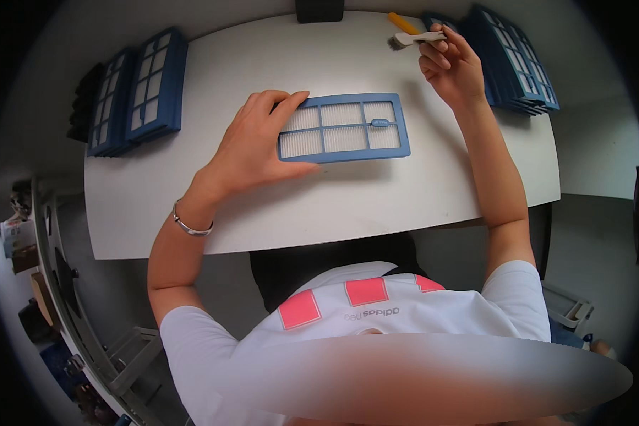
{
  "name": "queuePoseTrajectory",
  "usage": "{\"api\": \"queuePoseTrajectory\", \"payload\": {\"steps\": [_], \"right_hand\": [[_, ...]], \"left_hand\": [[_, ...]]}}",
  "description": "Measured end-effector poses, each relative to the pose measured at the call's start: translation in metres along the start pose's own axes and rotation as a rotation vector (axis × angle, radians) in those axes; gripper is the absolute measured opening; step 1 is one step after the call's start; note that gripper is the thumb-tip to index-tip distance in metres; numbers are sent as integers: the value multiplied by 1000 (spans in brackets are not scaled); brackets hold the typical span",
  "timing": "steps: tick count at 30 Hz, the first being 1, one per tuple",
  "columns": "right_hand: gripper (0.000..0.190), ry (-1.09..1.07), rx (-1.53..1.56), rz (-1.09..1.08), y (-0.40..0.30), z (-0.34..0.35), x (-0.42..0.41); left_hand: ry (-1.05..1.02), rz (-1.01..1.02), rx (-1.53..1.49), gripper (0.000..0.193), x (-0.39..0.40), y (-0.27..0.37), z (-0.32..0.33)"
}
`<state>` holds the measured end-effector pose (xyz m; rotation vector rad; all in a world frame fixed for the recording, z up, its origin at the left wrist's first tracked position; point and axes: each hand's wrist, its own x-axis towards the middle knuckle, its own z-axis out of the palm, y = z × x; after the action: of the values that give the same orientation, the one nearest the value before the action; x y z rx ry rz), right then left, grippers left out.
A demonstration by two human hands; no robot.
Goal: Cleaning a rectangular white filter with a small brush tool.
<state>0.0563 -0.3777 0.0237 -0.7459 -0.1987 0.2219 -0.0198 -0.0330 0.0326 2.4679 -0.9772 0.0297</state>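
Observation:
A blue-framed pleated air filter (344, 128) lies in front of me, raised a little off the white table, its shadow showing below the near edge. My left hand (261, 138) grips its left end, fingers over the far edge and thumb along the near one. Up at the right, my right hand (450, 61) holds a small brush with a pale handle (418, 38); its dark bristles point left, away from the filter. Close behind the brush lies a yellow-orange handled object (403, 23), its other end hidden.
Stacked blue-framed filters (157, 80) stand at the table's left, with black items (85, 104) beyond them. More filter stacks (516, 58) are at the right. A black object (319, 10) sits at the far edge of the white table (298, 213).

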Motion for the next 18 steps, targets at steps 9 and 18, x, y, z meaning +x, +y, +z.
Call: {"api": "queuePoseTrajectory", "payload": {"steps": [9,18], "right_hand": [[19,-141,125,6,2,-18,6],[18,-110,123,-13,7,-19,8]], "left_hand": [[-173,-318,-1078,99,-9,22,-2],[-253,-707,-1963,87,-45,65,8]]}}
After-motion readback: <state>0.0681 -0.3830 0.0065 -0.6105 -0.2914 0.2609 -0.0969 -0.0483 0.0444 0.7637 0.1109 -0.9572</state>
